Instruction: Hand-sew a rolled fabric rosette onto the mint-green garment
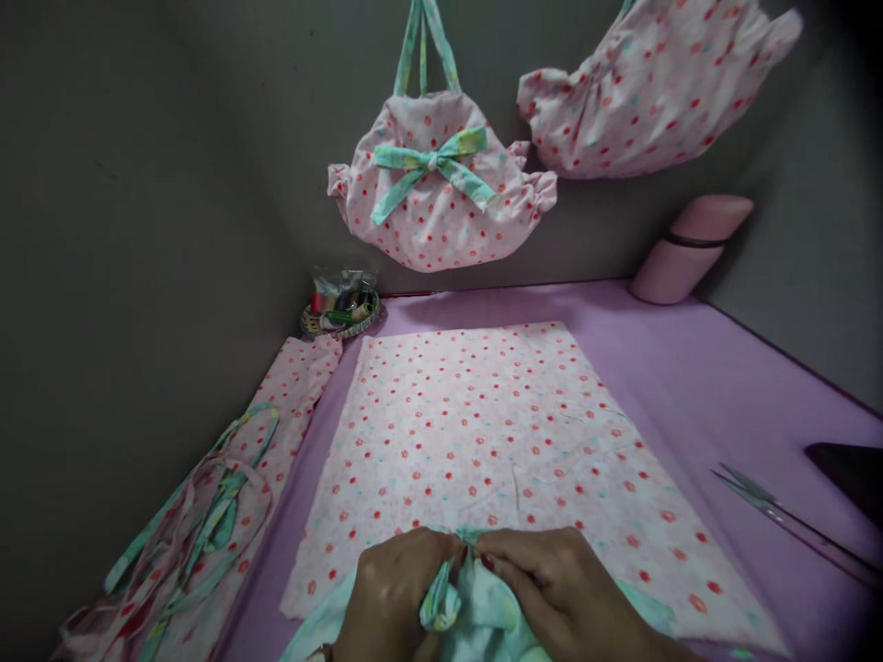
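Observation:
Both hands are close together at the lower middle of the view, pinching a mint-green fabric (pixel 483 611) with pale yellow patches. My left hand (pixel 393 588) has its fingers closed on the cloth, and a folded end of it sticks out beside the thumb. My right hand (pixel 552 579) grips the same cloth just to the right, thumb and forefinger pressed together. The fabric is gathered between the fingertips; the rest drapes below and to both sides. Beneath lies a flat pink floral cloth (pixel 469 414) with red dots.
Scissors (pixel 779 510) lie at right, near a dark object (pixel 848 473). A pink bottle (pixel 690 248) stands at the back right. A thread basket (pixel 341 313) sits back left, above fabric strips (pixel 213 515). A floral bag with a bow (pixel 441 211) hangs on the wall beside another floral bag (pixel 655 101).

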`<control>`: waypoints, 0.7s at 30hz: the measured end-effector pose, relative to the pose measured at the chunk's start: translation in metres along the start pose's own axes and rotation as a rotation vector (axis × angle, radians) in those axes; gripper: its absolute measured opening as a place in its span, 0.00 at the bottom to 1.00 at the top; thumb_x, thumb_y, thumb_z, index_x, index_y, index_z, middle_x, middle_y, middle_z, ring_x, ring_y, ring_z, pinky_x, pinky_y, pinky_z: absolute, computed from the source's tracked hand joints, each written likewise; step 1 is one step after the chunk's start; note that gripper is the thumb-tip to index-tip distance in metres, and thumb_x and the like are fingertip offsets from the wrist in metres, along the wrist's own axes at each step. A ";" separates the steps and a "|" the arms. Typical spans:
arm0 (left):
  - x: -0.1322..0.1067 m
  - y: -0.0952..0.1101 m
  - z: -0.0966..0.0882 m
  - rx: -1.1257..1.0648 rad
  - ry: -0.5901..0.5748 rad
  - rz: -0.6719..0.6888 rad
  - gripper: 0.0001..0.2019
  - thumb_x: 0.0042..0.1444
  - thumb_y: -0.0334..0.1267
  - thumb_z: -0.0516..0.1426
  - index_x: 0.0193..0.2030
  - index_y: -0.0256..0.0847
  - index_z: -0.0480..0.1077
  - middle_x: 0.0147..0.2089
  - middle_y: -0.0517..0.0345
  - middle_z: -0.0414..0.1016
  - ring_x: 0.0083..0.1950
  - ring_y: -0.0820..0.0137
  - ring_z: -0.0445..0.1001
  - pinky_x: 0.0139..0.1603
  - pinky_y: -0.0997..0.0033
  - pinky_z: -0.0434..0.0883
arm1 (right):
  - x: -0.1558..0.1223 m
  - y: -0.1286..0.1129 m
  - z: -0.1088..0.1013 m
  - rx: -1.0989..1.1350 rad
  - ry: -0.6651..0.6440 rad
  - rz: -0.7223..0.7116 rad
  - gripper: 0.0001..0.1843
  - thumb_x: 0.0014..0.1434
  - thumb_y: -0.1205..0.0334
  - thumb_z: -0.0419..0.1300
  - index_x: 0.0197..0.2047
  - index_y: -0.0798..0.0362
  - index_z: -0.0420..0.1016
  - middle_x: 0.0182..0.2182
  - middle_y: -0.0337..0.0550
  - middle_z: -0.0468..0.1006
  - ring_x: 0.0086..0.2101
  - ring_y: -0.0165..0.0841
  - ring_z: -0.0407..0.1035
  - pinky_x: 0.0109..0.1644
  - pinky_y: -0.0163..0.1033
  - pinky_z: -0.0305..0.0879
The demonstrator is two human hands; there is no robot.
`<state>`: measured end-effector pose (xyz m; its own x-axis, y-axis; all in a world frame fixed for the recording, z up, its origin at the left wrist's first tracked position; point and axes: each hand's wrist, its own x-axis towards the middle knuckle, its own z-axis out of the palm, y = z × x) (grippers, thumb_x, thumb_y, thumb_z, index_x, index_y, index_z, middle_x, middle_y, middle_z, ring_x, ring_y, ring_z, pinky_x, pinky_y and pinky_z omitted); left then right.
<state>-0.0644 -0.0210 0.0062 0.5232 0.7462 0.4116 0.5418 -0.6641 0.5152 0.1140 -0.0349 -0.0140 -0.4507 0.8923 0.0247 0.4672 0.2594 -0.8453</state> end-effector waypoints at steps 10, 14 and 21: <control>-0.001 0.002 0.001 0.105 0.009 0.038 0.15 0.58 0.35 0.44 0.29 0.36 0.69 0.18 0.54 0.70 0.18 0.68 0.71 0.18 0.74 0.65 | 0.003 -0.004 -0.003 0.043 0.047 0.023 0.17 0.63 0.63 0.46 0.33 0.52 0.76 0.24 0.37 0.76 0.24 0.28 0.69 0.30 0.30 0.62; -0.001 0.000 0.003 0.098 0.038 0.042 0.14 0.57 0.34 0.44 0.29 0.36 0.68 0.18 0.54 0.70 0.18 0.68 0.71 0.18 0.74 0.65 | 0.004 -0.004 -0.003 0.063 0.049 0.027 0.17 0.62 0.64 0.47 0.34 0.52 0.76 0.25 0.37 0.77 0.25 0.29 0.69 0.31 0.30 0.62; -0.003 0.001 0.006 0.068 0.017 0.038 0.15 0.59 0.36 0.44 0.27 0.38 0.67 0.18 0.57 0.70 0.18 0.71 0.70 0.18 0.76 0.64 | 0.005 -0.004 0.001 0.028 0.052 0.044 0.17 0.62 0.65 0.47 0.27 0.54 0.73 0.21 0.36 0.72 0.23 0.27 0.66 0.28 0.29 0.59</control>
<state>-0.0612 -0.0241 0.0014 0.5331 0.7206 0.4434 0.5656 -0.6933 0.4467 0.1093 -0.0323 -0.0107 -0.3900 0.9207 0.0145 0.4639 0.2101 -0.8606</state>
